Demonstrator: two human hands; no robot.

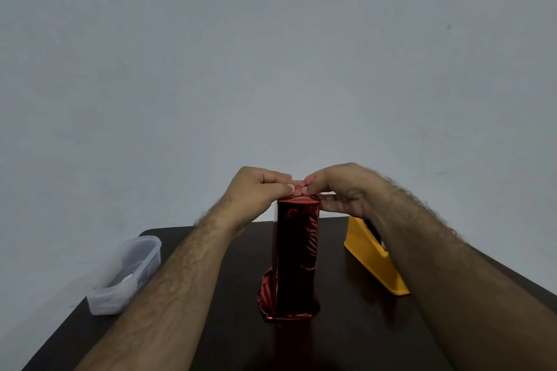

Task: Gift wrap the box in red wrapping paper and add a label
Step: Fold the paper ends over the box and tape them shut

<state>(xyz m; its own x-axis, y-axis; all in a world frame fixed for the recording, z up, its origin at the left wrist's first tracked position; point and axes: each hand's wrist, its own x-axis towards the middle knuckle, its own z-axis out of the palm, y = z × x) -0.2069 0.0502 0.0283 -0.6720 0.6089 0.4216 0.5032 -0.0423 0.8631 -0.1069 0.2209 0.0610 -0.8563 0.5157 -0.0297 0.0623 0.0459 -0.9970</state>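
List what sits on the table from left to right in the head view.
Clear plastic container → box in red wrapping paper, standing upright, left hand and right hand at its top → yellow tape dispenser.

Two bare forearms reach in from the bottom edge, both covered in hair and with no sleeves in view. The left hand (256,187) and right hand (343,187) wear no rings, watch or gloves. Fingernails are short and plain.
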